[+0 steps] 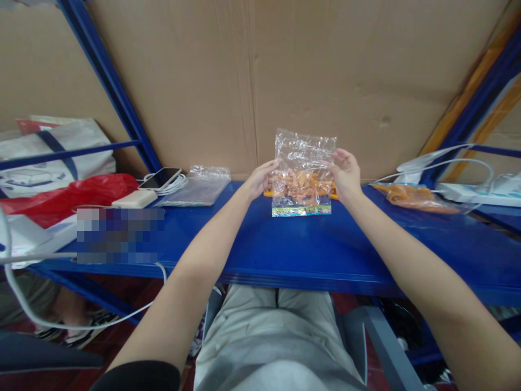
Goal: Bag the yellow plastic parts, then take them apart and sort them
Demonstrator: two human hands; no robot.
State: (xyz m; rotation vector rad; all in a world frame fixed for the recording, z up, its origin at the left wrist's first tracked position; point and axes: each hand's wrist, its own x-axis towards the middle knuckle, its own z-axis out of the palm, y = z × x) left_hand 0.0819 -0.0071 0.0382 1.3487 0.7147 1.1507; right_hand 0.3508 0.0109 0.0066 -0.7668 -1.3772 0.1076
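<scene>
A clear plastic bag point(303, 145) with a colourful printed strip along its lower edge hangs upright over the blue tabletop. Its left side is pinched by my left hand point(261, 179), and my right hand point(347, 175) grips the right side. Orange pieces point(302, 185) show through the film; whether they lie inside the bag or behind it, I cannot tell. Bits of orange also stick out past both sides of the bag at table height. Some fingertips are partly hidden by the crinkled, shiny film.
Flat clear bags point(199, 187) lie to the left, beside a phone point(160, 178) and coiled white cable. A red plastic bag point(81, 193) and a white box point(135, 199) are farther left. At right lies a bag of orange pieces point(411, 196). Cardboard point(195, 81) backs the blue table point(285, 247).
</scene>
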